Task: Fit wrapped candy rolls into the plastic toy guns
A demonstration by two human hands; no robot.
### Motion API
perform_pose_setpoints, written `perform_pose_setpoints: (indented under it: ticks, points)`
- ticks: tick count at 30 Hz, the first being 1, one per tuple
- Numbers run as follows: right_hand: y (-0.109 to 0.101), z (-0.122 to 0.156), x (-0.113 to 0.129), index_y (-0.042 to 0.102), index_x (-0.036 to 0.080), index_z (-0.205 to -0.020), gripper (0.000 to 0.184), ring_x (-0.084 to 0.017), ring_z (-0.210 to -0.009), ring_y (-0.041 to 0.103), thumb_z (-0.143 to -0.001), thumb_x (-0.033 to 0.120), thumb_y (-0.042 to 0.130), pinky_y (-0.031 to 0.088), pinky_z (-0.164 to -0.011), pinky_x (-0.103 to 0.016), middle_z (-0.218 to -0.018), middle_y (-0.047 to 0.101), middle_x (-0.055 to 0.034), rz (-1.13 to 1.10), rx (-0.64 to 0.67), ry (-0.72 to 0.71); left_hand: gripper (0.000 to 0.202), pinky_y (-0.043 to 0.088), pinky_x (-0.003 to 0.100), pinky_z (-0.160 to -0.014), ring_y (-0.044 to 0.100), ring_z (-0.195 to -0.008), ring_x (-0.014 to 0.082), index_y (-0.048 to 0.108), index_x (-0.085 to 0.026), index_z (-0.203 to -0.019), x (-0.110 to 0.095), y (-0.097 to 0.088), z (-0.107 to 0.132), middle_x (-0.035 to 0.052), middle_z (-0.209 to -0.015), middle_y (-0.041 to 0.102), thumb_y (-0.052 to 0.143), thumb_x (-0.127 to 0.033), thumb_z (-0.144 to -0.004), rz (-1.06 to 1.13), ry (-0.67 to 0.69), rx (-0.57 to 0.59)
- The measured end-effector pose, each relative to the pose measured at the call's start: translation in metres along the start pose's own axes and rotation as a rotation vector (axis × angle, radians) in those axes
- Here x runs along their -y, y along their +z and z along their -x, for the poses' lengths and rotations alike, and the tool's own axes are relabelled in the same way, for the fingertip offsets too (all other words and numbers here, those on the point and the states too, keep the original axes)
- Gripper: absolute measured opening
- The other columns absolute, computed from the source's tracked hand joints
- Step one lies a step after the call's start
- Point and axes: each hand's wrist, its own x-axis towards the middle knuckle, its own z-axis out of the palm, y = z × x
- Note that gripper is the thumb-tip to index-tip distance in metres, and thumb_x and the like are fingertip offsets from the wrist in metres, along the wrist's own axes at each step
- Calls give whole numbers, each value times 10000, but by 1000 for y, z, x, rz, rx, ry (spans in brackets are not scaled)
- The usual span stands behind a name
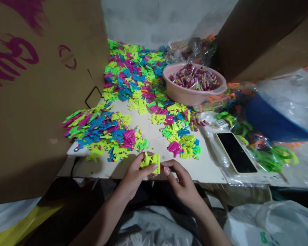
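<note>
My left hand (137,172) is closed on a yellow plastic toy piece (154,164) with a ridged, block-like end, held just over the table's front edge. Close beside it, my right hand (181,179) pinches a small wrapped candy (165,167) in a red and purple wrapper, right at the toy's ridged end. Whether the candy touches the toy I cannot tell. Beyond my hands, similar toy pieces in yellow, pink, blue and green lie in a left pile (102,128) and a smaller right pile (181,131).
A pink basin (192,97) full of wrapped candies stands behind the right pile. At right lie a phone (236,152), a blue container (269,118) and bagged plastic pieces. Cardboard boxes (48,102) flank the table (143,123). A large heap of toys (133,68) reaches the wall.
</note>
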Motion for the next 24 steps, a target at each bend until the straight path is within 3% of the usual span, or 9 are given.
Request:
perform_pose_setpoints:
  ticks: [8, 15, 24]
  points:
    - [5, 4, -4, 546, 232, -1014, 79, -152, -844, 593, -961, 286, 526, 471, -756, -248, -915, 625, -19, -46, -37, -25, 456, 512, 224, -615, 580, -778, 151, 614, -155, -962, -5, -5, 6, 21, -861, 634, 842, -341, -613, -6, -37, 95]
    - [1, 6, 5, 567, 216, -970, 114, -167, -855, 621, -979, 310, 504, 487, -782, -279, -904, 653, -33, -92, 84, 28, 367, 487, 185, -653, 574, -773, 122, 612, -170, -968, -2, -18, 8, -11, -833, 630, 805, -272, -673, -130, 16, 133]
    - [4, 7, 11, 520, 225, -943, 116, -159, -841, 582, -971, 338, 515, 465, -772, -262, -874, 605, -17, -77, 96, 16, 428, 483, 193, -595, 584, -724, 126, 578, -173, -943, -10, -18, 14, -6, -807, 628, 835, -317, -632, -26, -64, 180]
